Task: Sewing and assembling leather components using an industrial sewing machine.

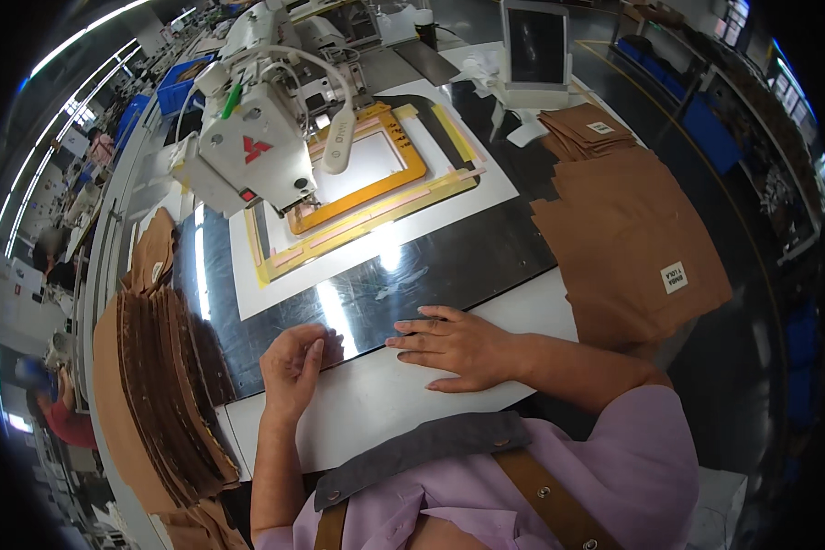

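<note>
My left hand (293, 367) rests at the front edge of the dark, shiny metal plate (422, 284), fingers loosely curled in and thumb alongside. Nothing shows in its grip. To its right, my right hand (463, 353) lies palm down across the same edge, fingers stretched and spread, holding nothing. Beyond both hands stands a white industrial sewing machine (257, 147). Under its head is an orange clamp frame (411, 172), set on a white sheet (275, 295) with yellow and pink strips of tape.
A tall stack of brown fabric pieces (156, 394) stands at the left. More brown pieces with a pale label (614, 238) lie at the right, partly over the table's edge. A dark-screened control panel (536, 46) stands at the back. Blurred people work at the far left.
</note>
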Demonstrator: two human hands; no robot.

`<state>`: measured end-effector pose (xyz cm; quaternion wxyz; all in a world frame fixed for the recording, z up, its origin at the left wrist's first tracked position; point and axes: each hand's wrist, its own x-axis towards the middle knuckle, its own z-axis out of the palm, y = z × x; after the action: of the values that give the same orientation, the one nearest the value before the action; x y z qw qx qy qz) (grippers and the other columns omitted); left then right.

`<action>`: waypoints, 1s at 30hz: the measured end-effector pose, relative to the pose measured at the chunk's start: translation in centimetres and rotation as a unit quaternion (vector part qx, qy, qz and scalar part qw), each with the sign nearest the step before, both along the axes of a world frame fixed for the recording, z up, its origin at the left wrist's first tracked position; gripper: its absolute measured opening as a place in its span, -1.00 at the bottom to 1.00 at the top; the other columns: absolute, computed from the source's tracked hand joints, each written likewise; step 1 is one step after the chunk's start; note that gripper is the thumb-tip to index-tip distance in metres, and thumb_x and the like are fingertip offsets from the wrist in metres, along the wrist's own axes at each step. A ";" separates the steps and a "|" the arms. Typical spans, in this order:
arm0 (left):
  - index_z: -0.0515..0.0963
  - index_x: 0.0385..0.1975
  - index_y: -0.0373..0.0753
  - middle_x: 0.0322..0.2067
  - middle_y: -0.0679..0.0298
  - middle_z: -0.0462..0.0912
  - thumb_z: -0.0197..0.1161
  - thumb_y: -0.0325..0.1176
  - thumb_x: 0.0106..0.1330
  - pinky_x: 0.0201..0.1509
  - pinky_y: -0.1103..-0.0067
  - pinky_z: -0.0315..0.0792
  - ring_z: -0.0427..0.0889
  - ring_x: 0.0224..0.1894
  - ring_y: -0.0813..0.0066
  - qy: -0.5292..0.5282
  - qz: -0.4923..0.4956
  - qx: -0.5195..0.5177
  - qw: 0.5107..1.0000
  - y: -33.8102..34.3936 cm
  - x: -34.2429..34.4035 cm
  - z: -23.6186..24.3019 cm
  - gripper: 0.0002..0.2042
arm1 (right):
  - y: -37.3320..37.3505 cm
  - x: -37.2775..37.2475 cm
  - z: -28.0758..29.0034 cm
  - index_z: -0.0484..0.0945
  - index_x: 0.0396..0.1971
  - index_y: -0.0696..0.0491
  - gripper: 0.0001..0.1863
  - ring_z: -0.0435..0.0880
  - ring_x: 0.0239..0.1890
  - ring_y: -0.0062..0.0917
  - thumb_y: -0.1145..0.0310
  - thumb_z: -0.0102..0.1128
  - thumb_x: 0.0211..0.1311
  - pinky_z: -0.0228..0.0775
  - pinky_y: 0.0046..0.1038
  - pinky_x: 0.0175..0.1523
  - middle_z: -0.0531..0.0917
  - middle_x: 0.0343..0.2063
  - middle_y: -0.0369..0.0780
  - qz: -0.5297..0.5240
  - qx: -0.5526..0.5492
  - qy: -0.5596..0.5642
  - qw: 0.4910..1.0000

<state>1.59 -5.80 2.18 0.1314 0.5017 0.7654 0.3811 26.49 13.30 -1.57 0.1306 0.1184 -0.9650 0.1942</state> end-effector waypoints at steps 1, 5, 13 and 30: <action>0.68 -0.20 -0.25 -0.21 0.19 0.75 0.32 -0.51 0.25 -0.08 0.48 0.54 0.75 -0.16 0.29 0.076 0.009 0.074 0.994 0.7 -0.5 -1.3 -0.85 | 0.0 -0.1 0.2 0.53 0.19 0.04 -0.44 0.15 0.52 -0.40 0.06 0.26 0.27 -0.09 -0.10 0.56 0.33 0.43 -0.25 -0.010 -0.002 -0.008 1.000; 0.66 -0.29 -0.21 -0.21 0.25 0.73 0.38 -0.46 0.13 -0.13 0.46 0.51 0.73 -0.17 0.28 0.340 0.002 0.146 0.929 1.5 -0.3 -2.1 -0.85 | -0.2 -0.5 0.5 0.53 0.19 0.04 -0.44 0.17 0.51 -0.41 0.07 0.28 0.26 -0.06 -0.10 0.55 0.33 0.43 -0.25 -0.005 -0.012 -0.021 1.000; 0.63 -0.36 -0.23 -0.25 0.22 0.73 0.32 -0.48 0.10 -0.10 0.42 0.51 0.73 -0.21 0.25 0.334 0.013 0.156 0.929 2.0 0.0 -2.7 -0.89 | 0.1 -0.6 0.1 0.58 0.12 0.02 -0.51 0.20 0.49 -0.37 0.09 0.30 0.27 -0.02 -0.09 0.52 0.35 0.41 -0.23 -0.007 -0.027 -0.011 1.000; 0.64 -0.35 -0.27 -0.24 0.16 0.72 0.26 -0.50 0.12 -0.10 0.38 0.48 0.72 -0.19 0.19 0.336 0.031 0.121 0.934 1.6 -0.2 -3.4 -0.89 | 28.3 0.7 2.1 0.67 -0.30 0.11 -0.81 0.67 -0.12 -0.14 0.30 0.32 0.24 0.52 -0.19 -0.04 0.65 -0.26 -0.07 -0.540 0.082 0.099 0.832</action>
<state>1.39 -4.15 -1.24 -0.2068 0.5888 0.7278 0.2843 27.16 41.61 0.50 0.2994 -0.3927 -0.8695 -0.0001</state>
